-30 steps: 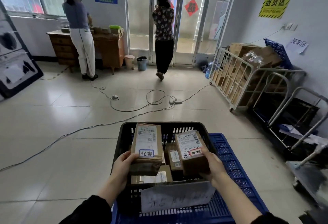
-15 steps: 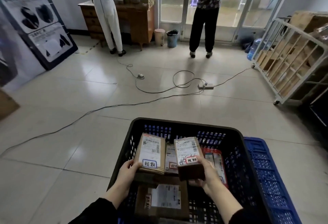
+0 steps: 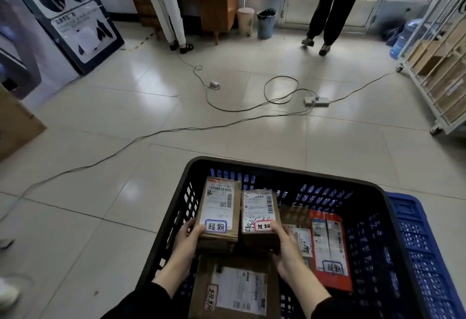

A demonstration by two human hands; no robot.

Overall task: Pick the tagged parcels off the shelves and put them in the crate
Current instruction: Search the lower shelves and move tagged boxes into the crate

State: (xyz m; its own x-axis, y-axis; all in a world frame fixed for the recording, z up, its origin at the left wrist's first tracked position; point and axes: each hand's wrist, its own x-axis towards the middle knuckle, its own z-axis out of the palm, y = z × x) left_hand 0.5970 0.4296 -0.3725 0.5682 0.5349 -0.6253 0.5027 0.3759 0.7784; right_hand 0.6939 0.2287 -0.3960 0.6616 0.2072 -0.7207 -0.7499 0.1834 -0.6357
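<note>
Both arms in dark sleeves reached fwd, forearms bare. L hand (image 3: 187, 239) was clamped on a box's near-left corner, thumb on top. R hand (image 3: 285, 246) gripped another box's near-right corner, thumb up top, fingers curled under.

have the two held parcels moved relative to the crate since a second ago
Yes. Both parcels have dropped below the crate rim, toward the parcels lying inside.

Black crate (image 3: 373, 200); blue crate (image 3: 426, 248); brown parcels, white labels; red parcel (image 3: 327, 248); beige floor tiles.
</note>
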